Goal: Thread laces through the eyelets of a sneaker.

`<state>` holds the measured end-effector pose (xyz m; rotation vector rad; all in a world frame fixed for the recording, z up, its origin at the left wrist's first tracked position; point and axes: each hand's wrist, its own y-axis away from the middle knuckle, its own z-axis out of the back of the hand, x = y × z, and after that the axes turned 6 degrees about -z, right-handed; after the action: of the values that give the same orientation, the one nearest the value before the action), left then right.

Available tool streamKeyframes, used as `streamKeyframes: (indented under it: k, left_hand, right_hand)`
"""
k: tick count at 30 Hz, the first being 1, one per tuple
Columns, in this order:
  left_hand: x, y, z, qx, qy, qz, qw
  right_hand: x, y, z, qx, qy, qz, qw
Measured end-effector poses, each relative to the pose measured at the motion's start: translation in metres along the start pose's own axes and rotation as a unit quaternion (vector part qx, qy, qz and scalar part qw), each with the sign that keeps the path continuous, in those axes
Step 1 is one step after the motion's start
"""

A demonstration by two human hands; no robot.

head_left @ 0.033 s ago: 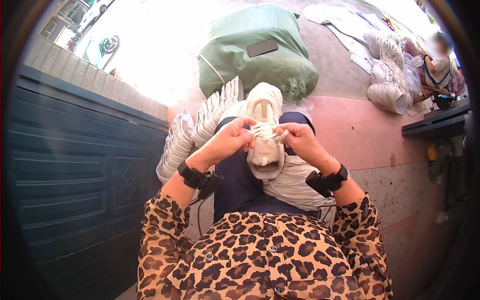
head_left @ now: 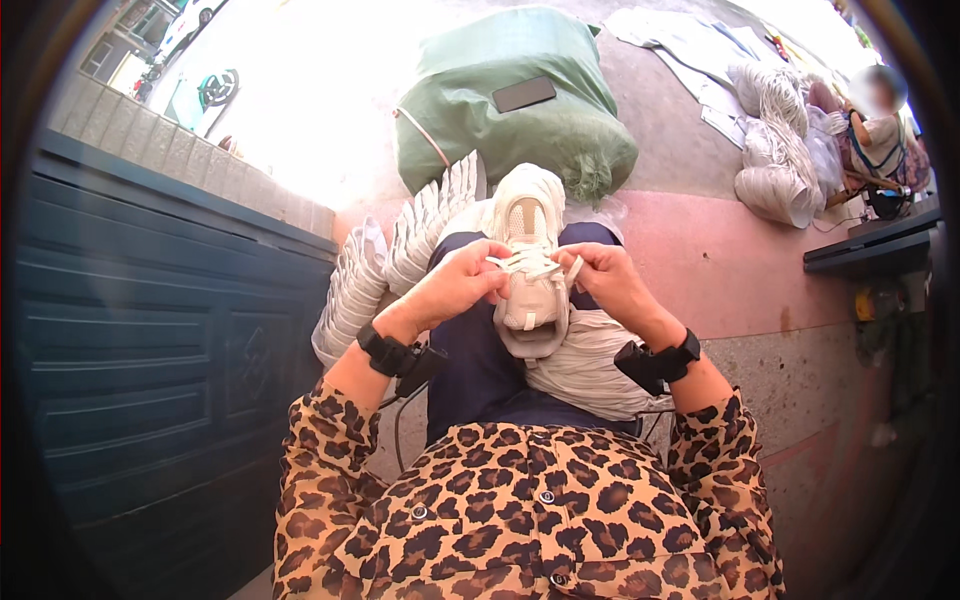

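Observation:
A cream-white sneaker [head_left: 530, 270] rests on my lap, its toe pointing away from me and its heel opening toward me. Pale shoelaces [head_left: 527, 262] cross over its tongue. On the left of the lacing, my left hand [head_left: 470, 272] pinches a lace between thumb and fingers. My right hand [head_left: 605, 275] is closed on a lace at the other side, and a short piece of it sticks out by the fingertips. Under the shoe and to its right lies a bundle of off-white laces [head_left: 590, 370] by my thigh.
Stacked pale shoe pieces [head_left: 360, 290] stand left of my legs. A large green sack [head_left: 510, 110] with a dark phone [head_left: 524, 94] on top sits ahead. Blue panelled metal [head_left: 150, 330] runs along the left. Far right, a person [head_left: 885, 140] sits beside bundled laces [head_left: 780, 170].
My right hand has shifted very slightly, and the lace piece at its fingertips now stands more upright. The left hand has barely moved, and the sneaker stays in place.

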<state>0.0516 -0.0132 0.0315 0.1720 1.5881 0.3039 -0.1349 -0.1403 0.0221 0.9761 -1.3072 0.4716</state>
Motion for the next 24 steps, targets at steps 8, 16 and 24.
streamKeyframes:
  k: [8, 16, 24]
  left_hand:
    - [0.019, -0.014, -0.001, -0.042, -0.243, -0.005, 0.969]
    - [0.02, -0.029, -0.01, -0.072, -0.335, -0.088, 0.935]
    - [0.042, -0.023, -0.033, -0.1, -0.316, -0.113, 0.936]
  right_hand:
    - [0.003, 0.003, 0.006, 0.007, 0.017, 0.003, 1.0]
    - [0.005, -0.001, -0.005, 0.022, 0.108, 0.094, 0.99]
    - [0.022, -0.026, -0.033, 0.057, 0.178, 0.162, 0.969]
